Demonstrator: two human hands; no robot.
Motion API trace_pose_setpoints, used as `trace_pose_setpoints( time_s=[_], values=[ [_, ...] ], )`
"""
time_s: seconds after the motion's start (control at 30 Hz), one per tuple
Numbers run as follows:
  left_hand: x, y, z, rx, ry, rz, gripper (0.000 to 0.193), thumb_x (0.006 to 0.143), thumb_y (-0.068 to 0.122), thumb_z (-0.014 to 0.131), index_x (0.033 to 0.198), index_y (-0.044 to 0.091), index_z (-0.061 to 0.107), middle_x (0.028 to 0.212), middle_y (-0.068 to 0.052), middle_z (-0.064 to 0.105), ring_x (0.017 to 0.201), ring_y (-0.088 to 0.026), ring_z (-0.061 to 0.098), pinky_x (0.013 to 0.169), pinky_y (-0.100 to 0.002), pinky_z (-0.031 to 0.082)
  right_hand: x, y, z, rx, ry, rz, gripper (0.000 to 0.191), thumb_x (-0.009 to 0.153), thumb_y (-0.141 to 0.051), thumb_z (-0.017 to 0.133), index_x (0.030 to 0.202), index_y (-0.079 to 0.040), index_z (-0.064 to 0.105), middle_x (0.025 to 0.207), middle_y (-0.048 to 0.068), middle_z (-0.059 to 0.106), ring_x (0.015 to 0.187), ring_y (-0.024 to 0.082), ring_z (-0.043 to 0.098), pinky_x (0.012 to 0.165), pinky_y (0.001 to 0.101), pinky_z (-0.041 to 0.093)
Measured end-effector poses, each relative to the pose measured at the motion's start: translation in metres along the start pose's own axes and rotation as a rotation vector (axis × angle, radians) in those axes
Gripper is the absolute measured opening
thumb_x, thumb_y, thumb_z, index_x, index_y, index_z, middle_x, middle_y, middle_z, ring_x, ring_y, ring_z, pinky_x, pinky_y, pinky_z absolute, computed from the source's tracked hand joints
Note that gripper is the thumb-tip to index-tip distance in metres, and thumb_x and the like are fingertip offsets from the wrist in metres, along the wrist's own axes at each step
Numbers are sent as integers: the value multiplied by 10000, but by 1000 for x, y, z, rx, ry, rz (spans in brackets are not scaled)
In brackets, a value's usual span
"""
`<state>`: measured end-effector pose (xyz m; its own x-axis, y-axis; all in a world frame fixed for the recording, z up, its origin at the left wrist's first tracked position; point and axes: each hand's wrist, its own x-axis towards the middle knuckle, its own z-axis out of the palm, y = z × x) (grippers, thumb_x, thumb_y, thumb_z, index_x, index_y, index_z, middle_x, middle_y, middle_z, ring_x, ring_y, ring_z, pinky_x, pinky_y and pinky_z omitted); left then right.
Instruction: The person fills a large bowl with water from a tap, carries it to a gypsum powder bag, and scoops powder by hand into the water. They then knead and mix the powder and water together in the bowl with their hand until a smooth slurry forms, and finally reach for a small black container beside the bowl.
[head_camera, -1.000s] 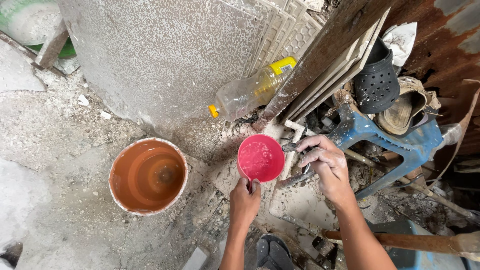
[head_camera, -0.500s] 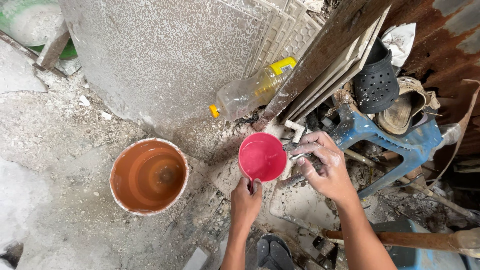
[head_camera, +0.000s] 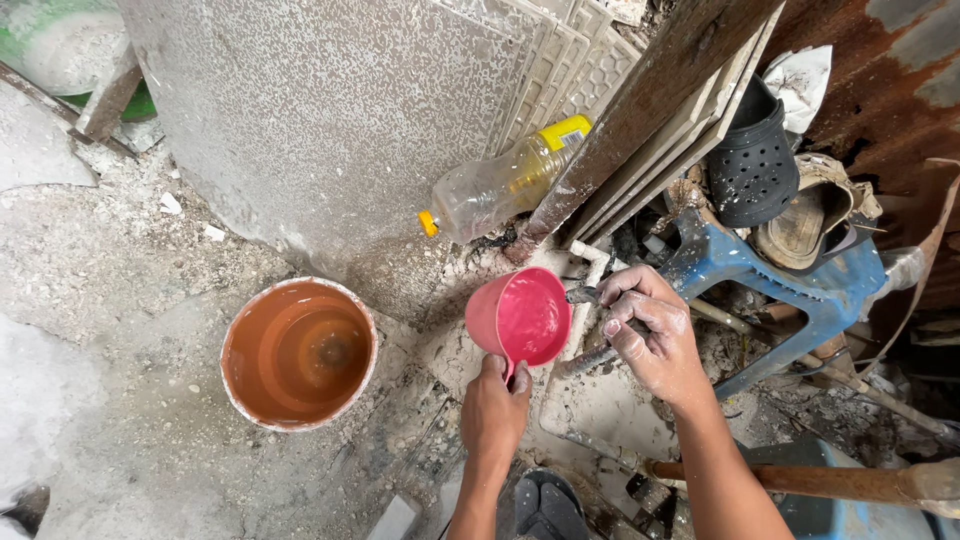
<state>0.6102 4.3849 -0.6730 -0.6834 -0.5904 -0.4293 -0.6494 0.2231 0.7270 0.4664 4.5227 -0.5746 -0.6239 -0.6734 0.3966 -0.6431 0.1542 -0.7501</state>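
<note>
Dusty concrete floor (head_camera: 120, 300): one orange bucket (head_camera: 298, 352), left hand (head_camera: 493, 412) grip clamped on one pink scoop (head_camera: 520, 318).

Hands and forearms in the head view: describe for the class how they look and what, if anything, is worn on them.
Both forearms are bare, with no sleeves, gloves, watch or rings visible. The right hand is smeared with pale grey dust or mortar, thickest on its fingers. The left hand looks much cleaner.

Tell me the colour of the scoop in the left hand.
Pink, inside and out; the scoop shows in the head view.
</note>
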Motion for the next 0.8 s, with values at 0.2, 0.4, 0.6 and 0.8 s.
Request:
trace_pose_setpoints(
  time_s=[0.2, 0.4, 0.6, 0.8],
  values=[
    [-1, 2, -4, 136, 42, 9, 252, 964, 336, 628, 1050, 99, 629, 896, -183, 747, 816, -392, 731, 687, -518, 563, -1, 0, 0, -14, 2, -8, 186, 855, -184, 633, 753, -39, 576, 1010, 100, 625, 976, 248, 618, 879, 370, 505],
    [-1, 0, -7, 155, 74, 33, 260, 959, 329, 627, 1066, 93, 614, 878, -189, 743, 802, -399, 730, 666, -529, 558, -1, -2, 1, -29, 3, -12, 198, 859, -196, 637, 746, -47, 574, 1002, 91, 631, 963, 244, 610, 863, 366, 497],
    [0, 0, -7, 177, -1, -48, 263, 992, 352, 611, 1033, 93, 607, 834, -162, 744, 755, -351, 753, 653, -492, 577, 0, -2, 2, -27, 11, -11, 210, 865, -210, 636, 752, -44, 575, 991, 87, 632, 960, 244, 606, 851, 369, 497],
    [6, -11, -1, -79, 24, -63, 227, 946, 293, 665, 959, 68, 635, 788, -124, 747, 686, -281, 731, 630, -450, 534, 2, -3, 2, -32, 17, -27, 229, 883, -219, 631, 753, -42, 566, 980, 83, 633, 956, 245, 605, 857, 376, 496]
  ],
)
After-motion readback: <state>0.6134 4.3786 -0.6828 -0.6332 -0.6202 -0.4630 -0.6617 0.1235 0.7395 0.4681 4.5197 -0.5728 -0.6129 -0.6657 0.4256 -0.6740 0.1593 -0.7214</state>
